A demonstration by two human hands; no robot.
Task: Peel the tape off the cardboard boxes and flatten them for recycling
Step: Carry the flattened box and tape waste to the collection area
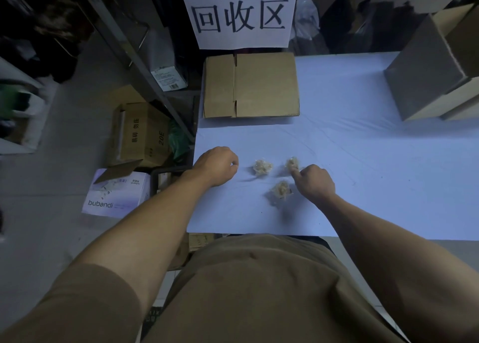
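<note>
Flattened cardboard box (251,85) lies flat at the far left corner of the surface (363,161), its left side along the surface's left edge, right under the paper sign (239,12) hanging at the far edge. Three crumpled tape balls sit near the near edge, apart from each other: left tape ball (262,167), far right tape ball (292,163), near tape ball (281,190). Your left hand (216,166) rests on the surface at the left edge, fingers curled into a loose fist, holding nothing you can see, well short of the left tape ball. Your right hand (315,182) rests knuckles-up, fingers curled under, index tip touching the far right tape ball; can't tell if it's pinched or just touched. The near tape ball is just beside that hand's thumb side. Stacked upright boxes (435,65) stand at the far right corner, still in box shape. Off the surface to the left, on the floor: an open brown carton (141,135) and a white bubandi box (116,193), with a metal rack leg (134,57) running diagonally above them.
</note>
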